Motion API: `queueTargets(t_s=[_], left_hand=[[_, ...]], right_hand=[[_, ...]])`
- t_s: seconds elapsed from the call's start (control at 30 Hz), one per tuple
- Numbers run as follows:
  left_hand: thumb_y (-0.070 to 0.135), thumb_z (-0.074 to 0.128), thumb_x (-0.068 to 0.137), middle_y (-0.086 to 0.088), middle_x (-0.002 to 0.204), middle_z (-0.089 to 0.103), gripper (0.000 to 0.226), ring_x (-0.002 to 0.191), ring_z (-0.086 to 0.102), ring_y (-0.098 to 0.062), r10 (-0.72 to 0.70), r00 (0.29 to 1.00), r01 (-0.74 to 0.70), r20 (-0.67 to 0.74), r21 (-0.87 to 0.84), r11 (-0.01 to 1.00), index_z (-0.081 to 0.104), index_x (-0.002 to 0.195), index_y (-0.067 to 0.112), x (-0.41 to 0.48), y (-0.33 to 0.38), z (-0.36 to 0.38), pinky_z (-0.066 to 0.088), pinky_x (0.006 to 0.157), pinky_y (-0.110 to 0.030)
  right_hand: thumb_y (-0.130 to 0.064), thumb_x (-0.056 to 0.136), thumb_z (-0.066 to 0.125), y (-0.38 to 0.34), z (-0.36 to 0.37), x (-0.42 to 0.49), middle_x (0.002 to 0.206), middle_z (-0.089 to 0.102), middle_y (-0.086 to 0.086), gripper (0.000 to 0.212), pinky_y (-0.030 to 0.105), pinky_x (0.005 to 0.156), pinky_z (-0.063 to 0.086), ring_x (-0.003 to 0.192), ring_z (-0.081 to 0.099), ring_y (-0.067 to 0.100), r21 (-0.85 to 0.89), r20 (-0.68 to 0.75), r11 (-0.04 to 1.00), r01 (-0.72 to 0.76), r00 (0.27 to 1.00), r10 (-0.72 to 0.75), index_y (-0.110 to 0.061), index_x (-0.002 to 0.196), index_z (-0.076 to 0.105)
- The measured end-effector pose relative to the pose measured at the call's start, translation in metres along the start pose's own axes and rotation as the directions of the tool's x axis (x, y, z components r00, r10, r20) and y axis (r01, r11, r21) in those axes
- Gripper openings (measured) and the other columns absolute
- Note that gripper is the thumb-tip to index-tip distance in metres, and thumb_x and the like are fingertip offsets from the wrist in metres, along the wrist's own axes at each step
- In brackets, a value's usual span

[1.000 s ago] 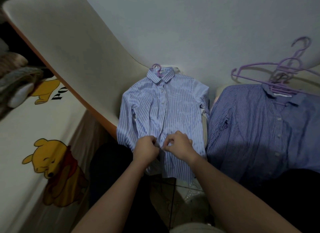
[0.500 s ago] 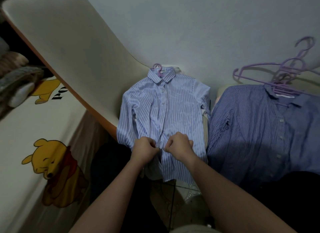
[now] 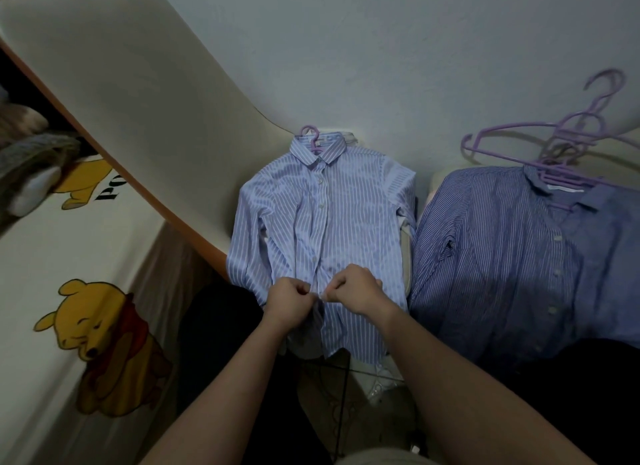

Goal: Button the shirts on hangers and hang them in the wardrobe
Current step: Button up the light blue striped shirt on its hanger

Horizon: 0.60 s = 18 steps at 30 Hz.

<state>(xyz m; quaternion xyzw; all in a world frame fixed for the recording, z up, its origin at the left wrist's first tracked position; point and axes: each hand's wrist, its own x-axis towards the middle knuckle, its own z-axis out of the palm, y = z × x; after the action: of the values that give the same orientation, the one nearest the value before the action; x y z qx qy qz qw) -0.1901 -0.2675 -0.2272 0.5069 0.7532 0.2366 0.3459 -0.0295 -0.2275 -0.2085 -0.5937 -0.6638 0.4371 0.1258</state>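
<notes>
1. Pale plaster wall (image 3: 381,49): fills the upper field.
2. Cream curved smooth panel (image 3: 138,101): orange-edged, slanting from upper left down to the pale shirt's left sleeve.
3. Cream bed sheet printed with yellow bears (image 3: 45,250): on the bed at far left, below the panel.
4. Dark blue fine-striped button-front shirt (image 3: 502,257): spread front up at right, collar away from the person, just beside the pale shirt.
5. Light blue white-striped long-sleeved shirt (image 3: 346,215): the work piece. It lies flat at centre, front up, between the panel and the dark shirt, with the collar toward the wall. The upper front is buttoned; below the hands the two front edges part.
6. Bare forearms: two, entering from the bottom edge and converging on the pale shirt's lower front.
7. Heap of lilac plastic hangers (image 3: 561,153): on and above the dark shirt's collar.
8. Left grip (image 3: 292,303): back of the hand up, fingers curled, pinching the pale shirt's left front edge.
9. Right grip (image 3: 356,291): same pose, pinching the opposite front edge and almost touching the left grip at the thumbs.
10. Lilac hanger hook (image 3: 310,134): protrudes from the pale shirt's collar.
</notes>
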Motion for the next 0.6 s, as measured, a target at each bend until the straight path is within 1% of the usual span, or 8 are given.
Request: queueTargets(t_s=[0.17,0.23,0.3,0.37,0.43,0.47,0.53,0.6], left_hand=[[0.011,0.074,0.083,-0.006,0.053,0.056,0.03,0.056,0.054,-0.018,-0.053,0.999,0.052,0.002,-0.126,0.991,0.063,0.058,-0.003,-0.001,-0.001,0.004,0.048,0.06,-0.032],[0.011,0.075,0.084,-0.004,0.053,0.06,0.029,0.056,0.058,-0.018,-0.076,0.997,0.076,0.006,-0.171,0.982,0.066,0.058,0.001,-0.003,-0.002,0.003,0.053,0.062,-0.036],[0.012,0.074,0.085,-0.006,0.057,0.067,0.026,0.059,0.063,-0.022,-0.101,0.995,0.1,0.009,-0.23,0.968,0.071,0.061,0.003,-0.008,0.0,0.003,0.056,0.063,-0.04],[0.012,0.069,0.089,-0.01,0.063,0.071,0.023,0.063,0.067,-0.026,-0.165,0.986,0.166,0.034,-0.347,0.923,0.075,0.068,0.003,-0.013,0.007,0.003,0.056,0.062,-0.039],[0.01,0.066,0.093,-0.008,0.067,0.072,0.018,0.064,0.069,-0.022,-0.244,0.965,0.261,0.098,-0.472,0.842,0.073,0.079,0.001,-0.018,0.015,0.001,0.057,0.066,-0.036],[0.009,0.065,0.093,-0.007,0.068,0.073,0.016,0.063,0.071,-0.02,-0.263,0.957,0.289,0.125,-0.516,0.806,0.072,0.081,0.002,-0.02,0.017,0.0,0.057,0.067,-0.034],[0.005,0.065,0.092,-0.012,0.073,0.075,0.014,0.064,0.073,-0.019,-0.271,0.951,0.306,0.149,-0.583,0.752,0.073,0.081,0.003,-0.024,0.015,-0.003,0.055,0.066,-0.03],[0.003,0.069,0.09,-0.018,0.078,0.074,0.008,0.066,0.072,-0.021,-0.269,0.951,0.305,0.152,-0.602,0.738,0.074,0.084,0.002,-0.027,0.012,-0.005,0.055,0.064,-0.028]], right_hand=[[-0.026,0.085,0.077,-0.004,-0.002,-0.002,0.085,0.075,-0.008,0.012,0.045,0.1,0.038,0.1,0.062,0.017,0.008,0.012,1.0,-0.025,1.0,0.025,-0.02,0.075,0.079],[-0.027,0.085,0.077,-0.004,-0.001,-0.001,0.086,0.075,-0.008,0.012,0.044,0.099,0.036,0.101,0.061,0.017,0.006,0.02,1.0,-0.029,0.999,0.029,-0.02,0.075,0.079],[-0.027,0.085,0.077,-0.006,-0.002,-0.002,0.087,0.075,-0.008,0.012,0.042,0.095,0.035,0.101,0.061,0.017,-0.005,0.031,0.999,-0.038,0.999,0.038,-0.02,0.076,0.079],[-0.024,0.087,0.076,-0.007,-0.004,-0.002,0.088,0.075,-0.007,0.011,0.038,0.089,0.035,0.098,0.061,0.017,-0.01,0.038,0.999,-0.044,0.998,0.044,-0.018,0.078,0.079],[-0.02,0.087,0.074,-0.007,-0.006,-0.002,0.09,0.075,-0.006,0.011,0.038,0.086,0.039,0.094,0.063,0.016,-0.008,0.046,0.999,-0.052,0.998,0.053,-0.017,0.079,0.079],[-0.019,0.087,0.074,-0.006,-0.006,-0.001,0.09,0.075,-0.006,0.011,0.039,0.086,0.042,0.093,0.064,0.017,0.001,0.046,0.998,-0.055,0.997,0.055,-0.017,0.078,0.079],[-0.021,0.084,0.075,-0.006,-0.005,0.001,0.087,0.075,-0.007,0.01,0.042,0.09,0.046,0.092,0.065,0.017,0.009,0.043,0.998,-0.061,0.997,0.061,-0.019,0.075,0.079],[-0.023,0.083,0.077,-0.005,-0.003,0.003,0.086,0.075,-0.008,0.01,0.044,0.095,0.047,0.093,0.066,0.018,0.013,0.043,0.997,-0.074,0.996,0.074,-0.021,0.073,0.079]])
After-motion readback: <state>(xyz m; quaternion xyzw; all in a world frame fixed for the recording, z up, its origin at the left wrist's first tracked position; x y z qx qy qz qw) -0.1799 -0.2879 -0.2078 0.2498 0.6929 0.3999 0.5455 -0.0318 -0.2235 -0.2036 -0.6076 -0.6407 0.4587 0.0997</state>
